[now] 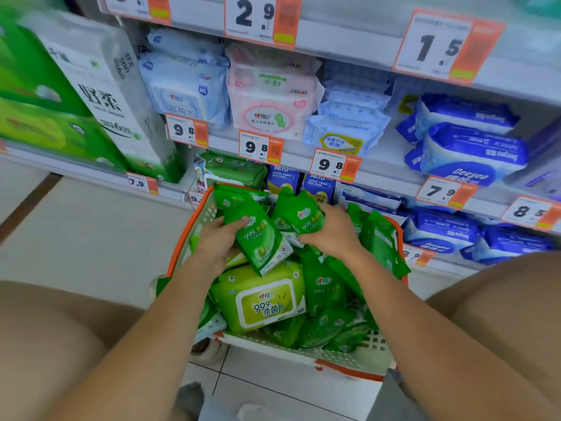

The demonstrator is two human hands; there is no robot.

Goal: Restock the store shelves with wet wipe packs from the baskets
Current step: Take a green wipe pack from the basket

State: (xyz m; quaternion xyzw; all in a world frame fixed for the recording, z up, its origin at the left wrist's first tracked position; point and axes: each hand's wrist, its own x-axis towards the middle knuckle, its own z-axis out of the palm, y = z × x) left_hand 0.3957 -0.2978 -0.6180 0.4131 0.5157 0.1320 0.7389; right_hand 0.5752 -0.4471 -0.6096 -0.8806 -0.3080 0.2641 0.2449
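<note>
Green foil, slippery: wet wipe packs heaped in the basket (194,226) on the floor. Left hand (217,238) curls round one small pack (258,241); right hand (331,229) pinches another pack (299,217). Risk: loose grips let packs slide back. Beyond, the shelf's green stack (233,170) could topple if crowded.

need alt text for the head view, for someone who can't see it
Two hands, left and right, each grip a small green wipe pack over a basket full of green packs, in front of store shelves stocked with wipes and price tags.
</note>
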